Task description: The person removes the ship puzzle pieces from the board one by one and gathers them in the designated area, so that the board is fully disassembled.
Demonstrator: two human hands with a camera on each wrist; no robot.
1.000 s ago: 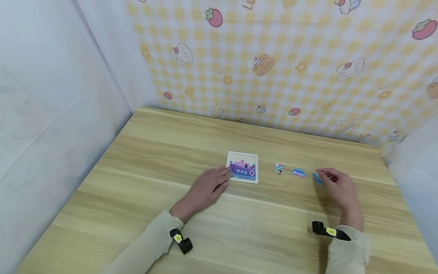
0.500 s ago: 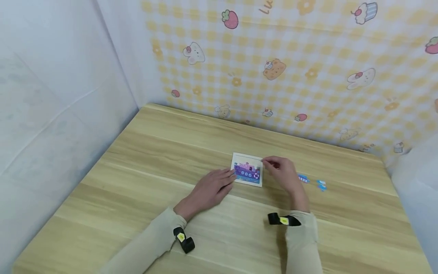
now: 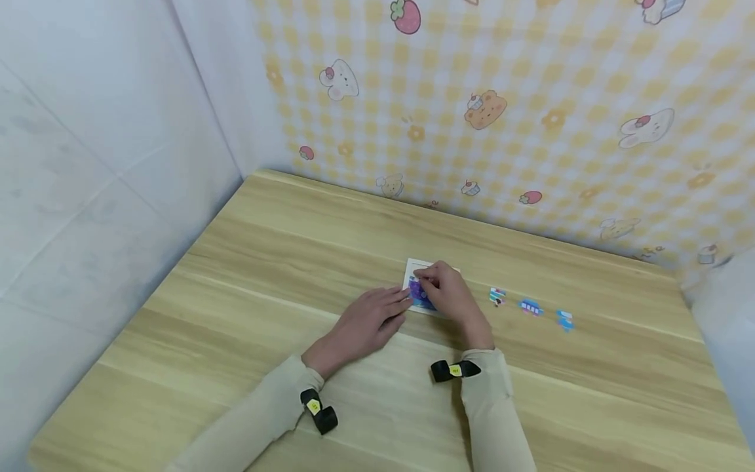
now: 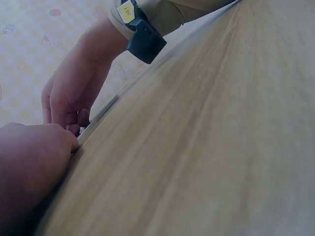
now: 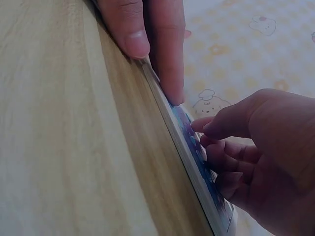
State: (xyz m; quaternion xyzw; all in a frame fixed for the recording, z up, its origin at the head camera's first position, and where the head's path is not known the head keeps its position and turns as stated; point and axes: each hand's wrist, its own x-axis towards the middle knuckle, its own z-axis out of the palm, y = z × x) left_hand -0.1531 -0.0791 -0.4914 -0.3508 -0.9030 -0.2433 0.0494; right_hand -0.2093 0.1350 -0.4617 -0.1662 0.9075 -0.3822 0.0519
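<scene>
A white-framed jigsaw puzzle (image 3: 415,265) with a purple boat picture lies on the table, partly covered by both hands. My left hand (image 3: 367,322) rests flat, its fingertips on the puzzle's left edge. In the right wrist view, a left finger (image 5: 168,64) presses on the frame (image 5: 172,129) while the thumb lies along its side. My right hand (image 3: 453,295) is over the upper part of the picture, thumb and index finger pinched together on a small puzzle piece mostly hidden by the fingertips. The other right fingers (image 5: 224,157) curl close over the picture.
Three loose puzzle pieces lie in a row to the right: a striped piece (image 3: 497,296), a blue piece with windows (image 3: 531,307) and another blue piece (image 3: 565,320). A patterned curtain (image 3: 448,151) hangs behind the wooden table (image 3: 318,236).
My right hand has moved left from beside the rightmost loose piece, past the puzzle's upper right corner, to over the picture. My left hand has stayed at the frame's left edge.
</scene>
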